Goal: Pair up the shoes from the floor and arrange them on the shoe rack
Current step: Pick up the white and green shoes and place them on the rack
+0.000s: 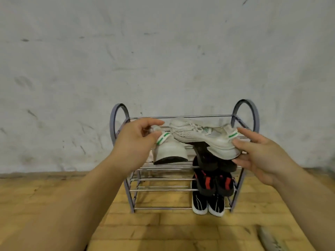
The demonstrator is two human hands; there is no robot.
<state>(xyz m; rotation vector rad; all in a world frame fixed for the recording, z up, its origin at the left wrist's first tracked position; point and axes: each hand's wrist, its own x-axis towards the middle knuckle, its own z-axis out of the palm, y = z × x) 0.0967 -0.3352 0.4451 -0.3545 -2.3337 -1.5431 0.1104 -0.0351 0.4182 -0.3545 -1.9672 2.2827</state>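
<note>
a left hand (137,140) pinched the green-striped heel tab of a white sneaker (171,151) resting heel-out on the upper bars of the shoe rack (181,116). just right of it, a second white sneaker (203,136) hung sideways over the rack, toe pointing left, its heel held between the thumb and fingers of the right hand (259,153).

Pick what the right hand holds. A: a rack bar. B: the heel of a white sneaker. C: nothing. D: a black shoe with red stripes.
B: the right hand grips the heel of the white sneaker, turned sideways over the shoe rack top tier, while the left hand pinches the second white sneaker by its heel tab.
</note>
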